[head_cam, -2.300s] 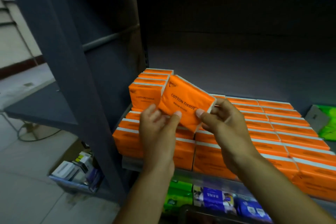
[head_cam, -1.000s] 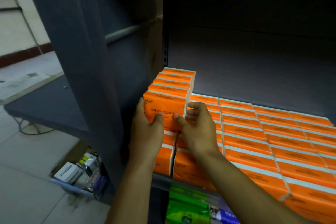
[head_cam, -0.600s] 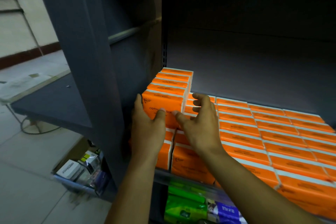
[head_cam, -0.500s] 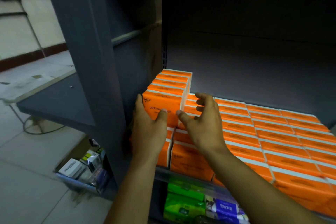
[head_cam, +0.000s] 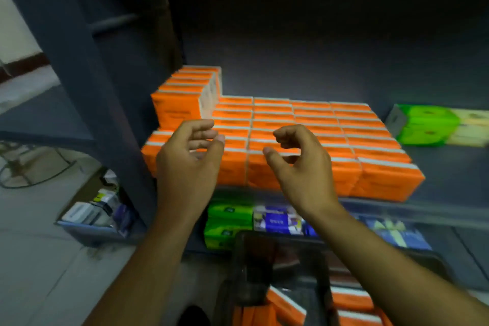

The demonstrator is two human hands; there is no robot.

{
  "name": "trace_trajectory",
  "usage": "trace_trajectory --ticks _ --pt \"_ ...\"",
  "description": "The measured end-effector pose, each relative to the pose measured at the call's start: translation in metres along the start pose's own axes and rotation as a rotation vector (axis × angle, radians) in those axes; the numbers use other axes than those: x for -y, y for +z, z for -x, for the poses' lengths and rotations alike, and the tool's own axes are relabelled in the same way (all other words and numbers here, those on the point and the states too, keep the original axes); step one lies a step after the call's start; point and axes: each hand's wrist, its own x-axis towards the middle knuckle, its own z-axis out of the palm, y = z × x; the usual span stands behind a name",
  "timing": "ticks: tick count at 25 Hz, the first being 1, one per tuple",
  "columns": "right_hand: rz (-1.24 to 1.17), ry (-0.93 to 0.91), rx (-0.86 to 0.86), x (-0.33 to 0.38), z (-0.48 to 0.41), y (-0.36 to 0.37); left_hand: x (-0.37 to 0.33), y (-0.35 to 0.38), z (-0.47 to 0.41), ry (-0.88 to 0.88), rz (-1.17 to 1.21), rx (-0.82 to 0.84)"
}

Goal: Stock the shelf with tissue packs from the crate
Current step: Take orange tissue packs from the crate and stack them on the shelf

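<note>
– Orange plastic-wrapped tissue packs (head_cam: 304, 135) in tight rows cover the left part of a grey metal shelf (head_cam: 449, 167); is that the centre of the frame?

– Yes; the rows run front to back in one layer; at the far left a second tier (head_cam: 177, 111) of the same packs stands on top of it, close beside the shelf's grey upright post (head_cam: 105, 61).

– And the hands?

– Both are raised in front of the front row, side by side and apart from each other; the left hand (head_cam: 190, 164) and the right hand (head_cam: 301, 167) each have loosely curled fingers and the thumb out; neither holds anything; the blur does not let one tell whether a fingertip grazes a pack.

– Where is the crate?

– At the bottom edge, below the forearms; a dark plastic crate (head_cam: 254, 272) with more orange packs (head_cam: 349, 299) lying inside it, some tilted.

– Anything around them?

– Bright green tissue bundles (head_cam: 428, 124) lie on the same shelf at the right, apart from the orange block; on the shelf below, green packs (head_cam: 227, 222) stand next to blue-and-white packs (head_cam: 280, 219); left of the post, a blue tray (head_cam: 92, 230) of small boxes rests on the pale tiled floor (head_cam: 39, 272); a dark cable (head_cam: 26, 174) loops on the floor beyond it.
</note>
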Motion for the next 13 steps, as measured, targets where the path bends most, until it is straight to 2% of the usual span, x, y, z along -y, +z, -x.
trace_trajectory --ticks 5,9,13 --pt "0.157 0.078 0.005 -0.051 0.069 -0.070 0.008 0.038 0.070 0.042 -0.099 0.357" --pt "0.272 0.289 0.044 -0.109 0.124 -0.110 0.039 0.067 0.121 0.091 -0.301 0.664" --pt "0.346 0.473 0.119 -0.161 0.166 -0.113 0.072 0.087 0.152 0.017 -0.495 0.957"
